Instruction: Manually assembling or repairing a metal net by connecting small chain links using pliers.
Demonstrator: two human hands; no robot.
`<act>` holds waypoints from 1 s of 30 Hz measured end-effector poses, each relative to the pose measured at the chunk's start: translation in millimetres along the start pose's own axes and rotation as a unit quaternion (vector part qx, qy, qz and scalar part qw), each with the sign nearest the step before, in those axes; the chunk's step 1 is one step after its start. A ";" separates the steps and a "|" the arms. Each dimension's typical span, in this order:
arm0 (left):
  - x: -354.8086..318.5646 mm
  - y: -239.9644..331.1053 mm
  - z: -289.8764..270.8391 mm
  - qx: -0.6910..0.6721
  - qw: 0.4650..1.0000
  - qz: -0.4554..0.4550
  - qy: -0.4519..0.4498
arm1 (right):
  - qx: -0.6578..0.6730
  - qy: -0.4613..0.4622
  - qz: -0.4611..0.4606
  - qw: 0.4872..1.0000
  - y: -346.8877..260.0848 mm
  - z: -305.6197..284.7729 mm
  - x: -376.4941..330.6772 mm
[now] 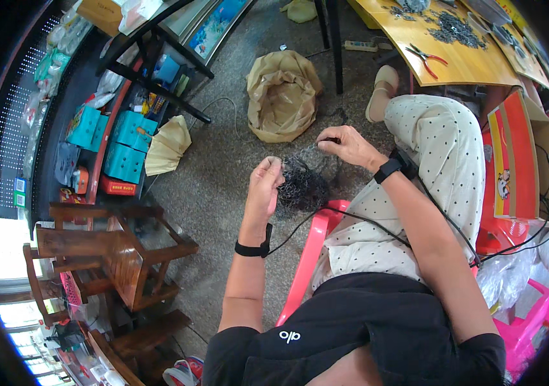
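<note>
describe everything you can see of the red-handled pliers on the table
The pliers lie flat on the yellow wood-look tabletop, near its edge. The head is dark and metal-looking, narrowing to a tip; the two slim red handles look coated and are spread apart. The tip points to the picture's upper left, the handles to the right and lower right. No hand touches them. Whether the jaws are parted is too small to tell.
</note>
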State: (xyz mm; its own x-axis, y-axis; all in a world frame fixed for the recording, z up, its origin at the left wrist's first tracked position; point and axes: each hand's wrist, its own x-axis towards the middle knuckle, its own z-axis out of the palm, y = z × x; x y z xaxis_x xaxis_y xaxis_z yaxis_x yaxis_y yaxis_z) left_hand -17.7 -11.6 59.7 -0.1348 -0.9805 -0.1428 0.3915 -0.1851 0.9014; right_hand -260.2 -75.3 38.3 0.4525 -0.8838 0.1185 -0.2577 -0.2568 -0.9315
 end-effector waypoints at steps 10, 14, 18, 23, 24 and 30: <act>-0.5 9.7 12.4 0.128 0.989 -0.021 -0.065 | -0.098 0.057 -0.275 0.955 -33.1 33.8 6.9; -1.1 12.0 18.5 0.135 0.990 0.007 -0.029 | 0.191 -0.015 0.027 0.981 -78.3 20.0 5.0; -0.8 18.8 15.6 0.117 0.993 0.008 -0.012 | 0.040 -0.056 -0.062 0.996 -120.2 0.2 7.9; -2.7 31.3 1.0 0.051 0.998 0.033 0.011 | -0.375 0.201 -0.140 0.894 -121.2 -43.4 22.0; -2.2 32.3 3.4 0.063 0.997 0.033 0.003 | -0.277 0.268 -0.169 0.907 -125.6 -54.6 22.7; 0.8 33.4 1.0 0.076 0.994 0.063 0.048 | 0.065 0.394 -0.127 0.908 -221.9 -88.5 8.3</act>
State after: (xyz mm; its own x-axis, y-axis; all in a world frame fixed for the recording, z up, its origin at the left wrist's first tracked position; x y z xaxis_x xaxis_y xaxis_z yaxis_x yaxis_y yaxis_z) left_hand -5.7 -18.5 90.0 -0.0023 -0.9984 -0.0563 0.2562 -0.0550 0.9651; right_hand -274.8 -60.2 276.4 -0.2812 -0.8209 0.4970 -0.1038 -0.4889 -0.8662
